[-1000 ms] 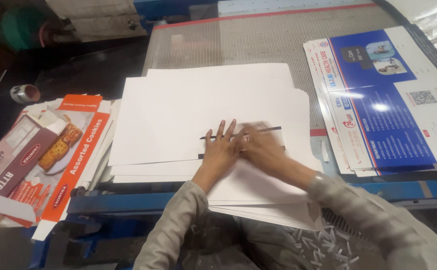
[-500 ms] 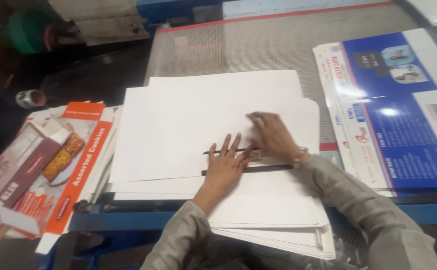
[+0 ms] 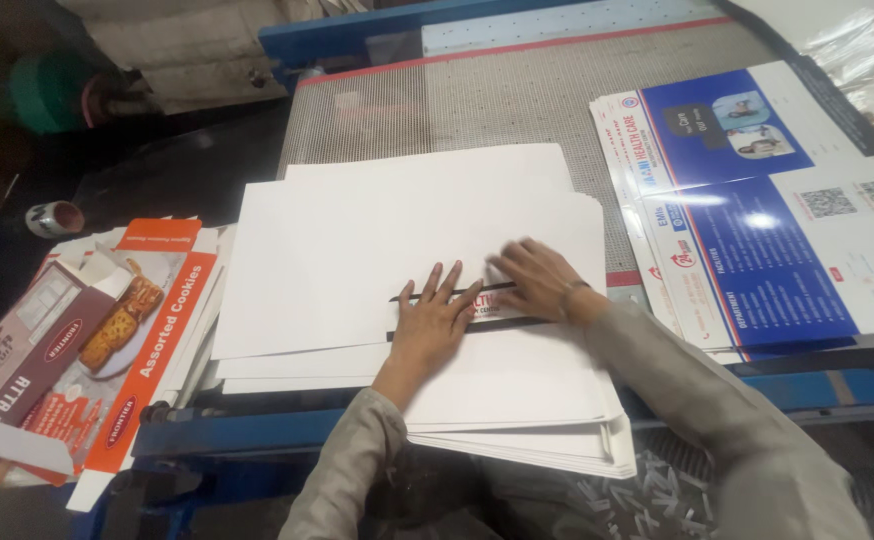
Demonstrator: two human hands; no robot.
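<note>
We press both spread hands, left hand (image 3: 435, 318) and right hand (image 3: 537, 282), flat on the stack of large white card sheets (image 3: 357, 250) at the bench's near edge (light, slippery, bendable; probably best gripped by the edges).

A: that strip (image 3: 462, 308) under the hands is mostly covered, can't tell what it is.

B: yeah, right hand (image 3: 537, 280) is blurry too (fingers smeared). Flattened biscuit cartons (image 3: 77, 370) run off the left edge.

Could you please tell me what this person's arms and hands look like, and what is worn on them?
Both arms wear long, loose sleeves of plain grey-beige cloth reaching the wrists. The left hand and right hand are bare, without gloves. No ring, watch or bracelet can be made out, though the right hand is somewhat blurred.
</note>
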